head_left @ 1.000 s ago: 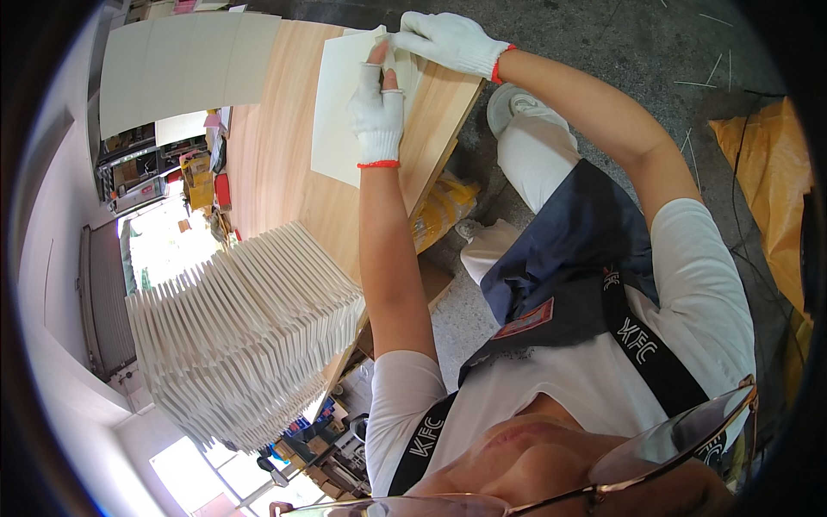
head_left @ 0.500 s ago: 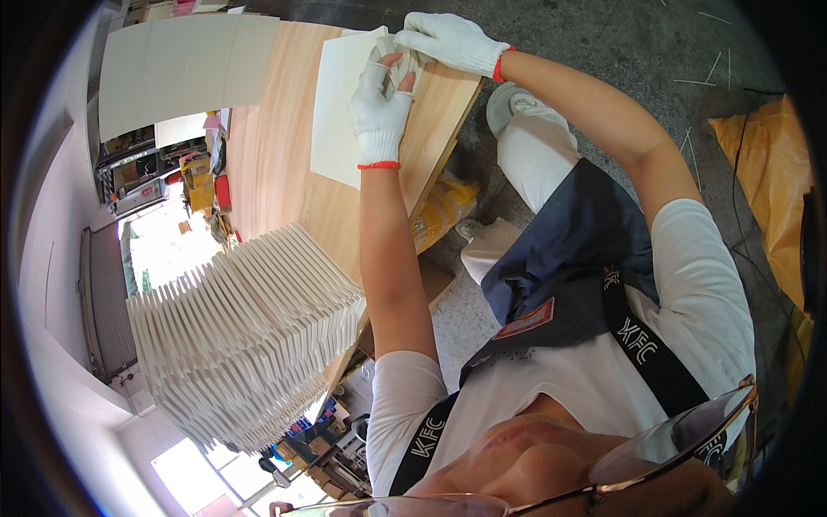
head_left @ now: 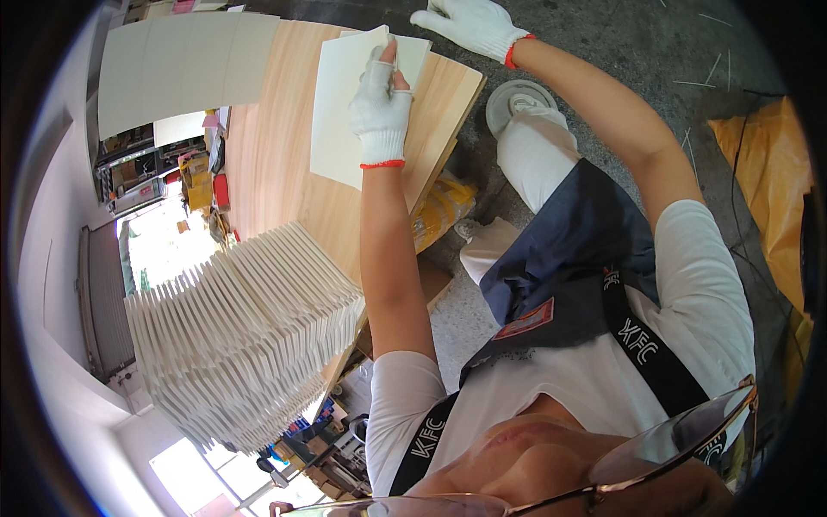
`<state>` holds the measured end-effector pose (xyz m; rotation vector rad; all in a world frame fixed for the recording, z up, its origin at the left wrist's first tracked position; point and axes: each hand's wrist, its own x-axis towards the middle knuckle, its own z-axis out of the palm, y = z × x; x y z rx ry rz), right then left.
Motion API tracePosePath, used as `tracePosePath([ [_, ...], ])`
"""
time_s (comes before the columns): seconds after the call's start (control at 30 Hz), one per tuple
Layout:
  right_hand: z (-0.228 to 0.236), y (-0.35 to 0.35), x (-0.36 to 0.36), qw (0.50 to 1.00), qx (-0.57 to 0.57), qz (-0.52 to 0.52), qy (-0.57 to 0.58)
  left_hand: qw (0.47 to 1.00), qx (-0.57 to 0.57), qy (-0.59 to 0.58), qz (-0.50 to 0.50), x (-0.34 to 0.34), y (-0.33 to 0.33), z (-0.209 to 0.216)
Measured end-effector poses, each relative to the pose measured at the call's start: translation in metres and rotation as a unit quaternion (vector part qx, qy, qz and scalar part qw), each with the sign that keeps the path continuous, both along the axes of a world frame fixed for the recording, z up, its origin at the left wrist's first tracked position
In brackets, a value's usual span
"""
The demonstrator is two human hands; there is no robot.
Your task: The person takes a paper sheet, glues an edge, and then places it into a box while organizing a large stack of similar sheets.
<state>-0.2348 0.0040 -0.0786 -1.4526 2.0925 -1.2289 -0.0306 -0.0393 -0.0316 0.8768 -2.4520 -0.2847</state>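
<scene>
We pin cream card sheet [head_left: 345, 112] flat on wooden surface [head_left: 284, 172], upper centre of frame: left hand [head_left: 381, 103] pinches its top edge, grip closed. Right hand [head_left: 469, 21] open, off sheet, top edge of frame. Fanned stack of white sheets [head_left: 241, 336] lower left, within reach.

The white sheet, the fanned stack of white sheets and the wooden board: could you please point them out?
white sheet [head_left: 340, 112], head view, bare middle.
fanned stack of white sheets [head_left: 241, 336], head view, stack's middle.
wooden board [head_left: 284, 198], head view, bare surface.
</scene>
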Motion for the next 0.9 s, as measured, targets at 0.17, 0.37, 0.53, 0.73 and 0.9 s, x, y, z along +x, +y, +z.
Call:
tracePosePath([
  [0.17, 0.000, -0.003, 0.007, 0.995, -0.098, 0.014, -0.022, 0.999, -0.038, 0.019, 0.014, 0.000, 0.000, -0.002],
  [0.37, 0.019, 0.000, 0.014, 0.990, 0.107, 0.001, 0.093, 0.999, -0.010, 0.031, 0.023, 0.004, -0.010, -0.011],
  [0.53, 0.003, -0.002, 0.006, 0.987, 0.060, 0.141, -0.039, 0.999, -0.034, 0.009, 0.024, 0.001, -0.005, -0.006],
  [0.73, -0.005, -0.005, 0.007, 0.982, 0.057, 0.150, -0.100, 0.996, -0.074, -0.047, 0.009, -0.001, 0.000, -0.001],
  [0.9, 0.010, 0.001, 0.005, 0.978, 0.086, 0.169, -0.083, 0.991, -0.107, -0.072, 0.024, -0.004, -0.005, -0.002],
])
